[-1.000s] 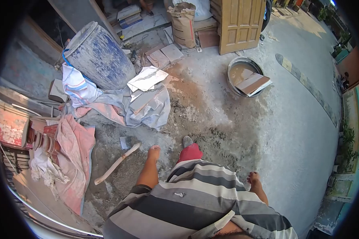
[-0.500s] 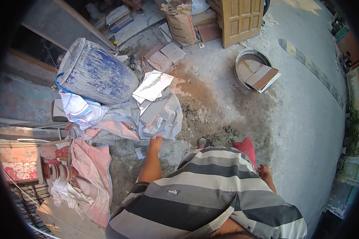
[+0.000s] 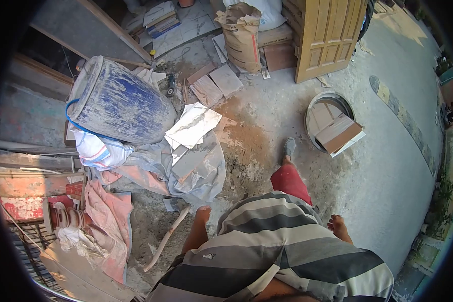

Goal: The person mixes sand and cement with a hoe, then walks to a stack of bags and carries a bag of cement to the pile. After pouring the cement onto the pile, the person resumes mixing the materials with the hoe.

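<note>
My left hand (image 3: 203, 215) hangs low at my left side, seen from the back with its fingers curled in; nothing sticks out of it. A pale, curved wooden stick (image 3: 167, 239) slants close beside that forearm, with a small gap between its upper end and the hand. Near the stick's top lies a small flat grey piece (image 3: 173, 204). My right hand (image 3: 337, 224) hangs at my right side, its fingers loosely bent and apart, with nothing in it. Ahead of my left hand a grey sheet (image 3: 201, 171) carries white tile pieces (image 3: 194, 125).
A mortar-smeared blue barrel (image 3: 128, 103) leans at the left. Ahead are loose tiles (image 3: 225, 80), a paper sack (image 3: 240, 43) and a wooden door (image 3: 327, 43). A round tub (image 3: 314, 108) with tile pieces in it stands right of my forward foot (image 3: 289, 147).
One leg has stepped forward, and the view has shifted. The wooden stick now shows beside my left forearm. Both hands stay low at my sides.
</note>
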A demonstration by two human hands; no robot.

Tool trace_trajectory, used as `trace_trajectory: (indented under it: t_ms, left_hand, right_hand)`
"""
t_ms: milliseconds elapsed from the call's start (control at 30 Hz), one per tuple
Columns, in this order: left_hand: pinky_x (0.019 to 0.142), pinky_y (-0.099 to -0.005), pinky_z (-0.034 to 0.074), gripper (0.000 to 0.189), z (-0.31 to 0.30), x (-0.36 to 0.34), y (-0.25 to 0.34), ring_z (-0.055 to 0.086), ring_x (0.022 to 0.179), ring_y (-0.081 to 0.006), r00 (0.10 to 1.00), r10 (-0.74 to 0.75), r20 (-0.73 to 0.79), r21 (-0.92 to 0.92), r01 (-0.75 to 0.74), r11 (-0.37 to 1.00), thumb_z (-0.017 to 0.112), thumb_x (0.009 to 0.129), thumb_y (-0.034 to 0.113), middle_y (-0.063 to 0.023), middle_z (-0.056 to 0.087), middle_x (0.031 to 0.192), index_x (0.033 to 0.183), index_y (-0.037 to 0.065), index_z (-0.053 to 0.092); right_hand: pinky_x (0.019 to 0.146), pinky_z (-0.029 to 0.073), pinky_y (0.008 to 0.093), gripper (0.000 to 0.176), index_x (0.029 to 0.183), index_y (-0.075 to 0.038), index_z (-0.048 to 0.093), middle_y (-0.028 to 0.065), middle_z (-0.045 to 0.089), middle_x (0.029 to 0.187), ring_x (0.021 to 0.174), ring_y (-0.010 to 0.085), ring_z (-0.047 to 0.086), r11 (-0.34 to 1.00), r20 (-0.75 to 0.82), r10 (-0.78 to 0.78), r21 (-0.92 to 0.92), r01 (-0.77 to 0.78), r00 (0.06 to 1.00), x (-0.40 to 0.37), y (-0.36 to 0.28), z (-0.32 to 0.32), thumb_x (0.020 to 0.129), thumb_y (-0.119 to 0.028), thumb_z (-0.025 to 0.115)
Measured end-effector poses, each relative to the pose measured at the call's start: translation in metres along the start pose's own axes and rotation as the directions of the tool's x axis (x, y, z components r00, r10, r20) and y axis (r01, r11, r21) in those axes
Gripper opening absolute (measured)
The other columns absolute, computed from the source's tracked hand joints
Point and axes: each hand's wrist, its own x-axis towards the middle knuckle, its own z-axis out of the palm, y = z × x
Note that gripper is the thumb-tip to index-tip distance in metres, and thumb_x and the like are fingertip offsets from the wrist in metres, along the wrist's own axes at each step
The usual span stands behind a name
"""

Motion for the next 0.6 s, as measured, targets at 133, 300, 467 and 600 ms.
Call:
trace_trajectory:
  t_ms: [133, 300, 467, 600]
  left_hand:
    - [0.047, -0.0307, 0.041, 0.019, 0.036, 0.008, 0.058, 0.053, 0.055, -0.0144, 0.977, -0.112, -0.184, -0.295, 0.054, 0.954, 0.065, 0.084, 0.021, -0.0014, 0.059, 0.072, 0.097, 0.007, 0.067]
    - [0.051, -0.0304, 0.041, 0.020, 0.094, 0.014, 0.171, 0.052, 0.062, -0.0138, 0.954, -0.232, -0.190, -0.469, 0.120, 0.875, 0.063, 0.086, 0.022, -0.0004, 0.058, 0.080, 0.102, 0.011, 0.065]
    - [0.058, -0.0314, 0.045, 0.027, 0.138, 0.027, 0.246, 0.055, 0.071, -0.0139, 0.971, -0.036, -0.236, -0.311, -0.041, 0.950, 0.061, 0.086, 0.024, -0.0008, 0.060, 0.088, 0.109, 0.011, 0.064]
    - [0.055, -0.0318, 0.045, 0.025, 0.165, 0.034, 0.269, 0.055, 0.066, -0.0140, 0.970, -0.079, -0.230, -0.306, 0.004, 0.952, 0.059, 0.086, 0.023, -0.0018, 0.060, 0.081, 0.105, 0.010, 0.066]
  right_hand:
    - [0.055, 0.054, 0.0395, 0.038, 0.125, -0.009, 0.054, 0.0143, 0.065, 0.109, 0.074, 0.0293, 0.067, 0.923, 0.165, -0.147, -0.333, 0.195, 0.975, 0.043, -0.162, -0.017, 0.093, -0.029, 0.056]
    - [0.053, 0.050, 0.0333, 0.036, 0.120, -0.007, 0.057, 0.0078, 0.064, 0.090, 0.068, 0.0205, 0.065, 0.884, 0.026, -0.460, -0.077, 0.461, 0.887, 0.046, -0.436, -0.010, 0.090, -0.027, 0.059]
    - [0.059, 0.048, 0.0299, 0.040, 0.125, -0.009, 0.054, 0.0046, 0.063, 0.095, 0.071, 0.0148, 0.060, 0.654, 0.077, -0.753, -0.035, 0.756, 0.654, 0.011, -0.640, 0.008, 0.088, -0.023, 0.058]
    - [0.055, 0.047, 0.0287, 0.037, 0.124, -0.009, 0.054, 0.0057, 0.063, 0.097, 0.072, 0.0160, 0.061, 0.699, 0.190, -0.705, 0.020, 0.715, 0.683, 0.005, -0.690, 0.055, 0.090, -0.021, 0.056]
